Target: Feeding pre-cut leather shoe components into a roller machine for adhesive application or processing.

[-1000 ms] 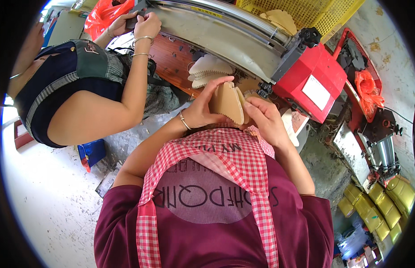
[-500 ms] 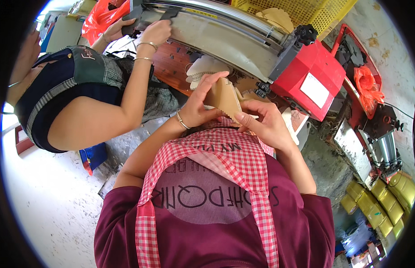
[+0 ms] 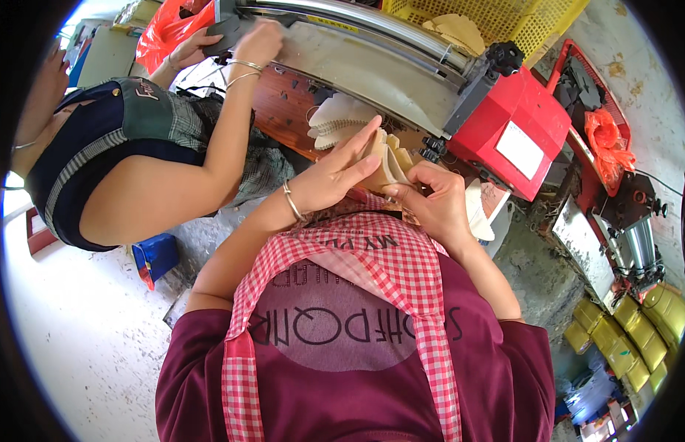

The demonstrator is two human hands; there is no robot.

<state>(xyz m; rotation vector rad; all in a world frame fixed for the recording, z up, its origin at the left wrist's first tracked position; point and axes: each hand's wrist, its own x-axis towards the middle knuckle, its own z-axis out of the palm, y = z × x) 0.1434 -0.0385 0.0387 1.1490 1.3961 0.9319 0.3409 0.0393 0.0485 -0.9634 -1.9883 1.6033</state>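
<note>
Several thin tan pieces (image 3: 390,166) with zigzag, scalloped edges are in front of my chest, bent and fanned apart. My right hand (image 3: 438,200) pinches their lower right edge between thumb and curled fingers. Along their left side lies my left hand (image 3: 339,177), its fingers long and nearly straight, the thumb against the near face; what its fingertips do behind the pieces is partly hidden. Just beyond, a stack of pale scalloped pieces (image 3: 336,121) sits on the reddish-brown tabletop (image 3: 283,99).
A roller machine with a red end housing (image 3: 515,129) spans the far side. At the left, a co-worker's hand (image 3: 258,44) is over its metal plate. Behind stand a yellow basket (image 3: 504,22) and a red basket (image 3: 622,121). Yellow packages (image 3: 615,346) lie lower right.
My left thumb has lifted from the lower edge up onto the pieces' face, and they have turned and bent. The right hand keeps its pinch. The co-worker's hands shifted slightly.
</note>
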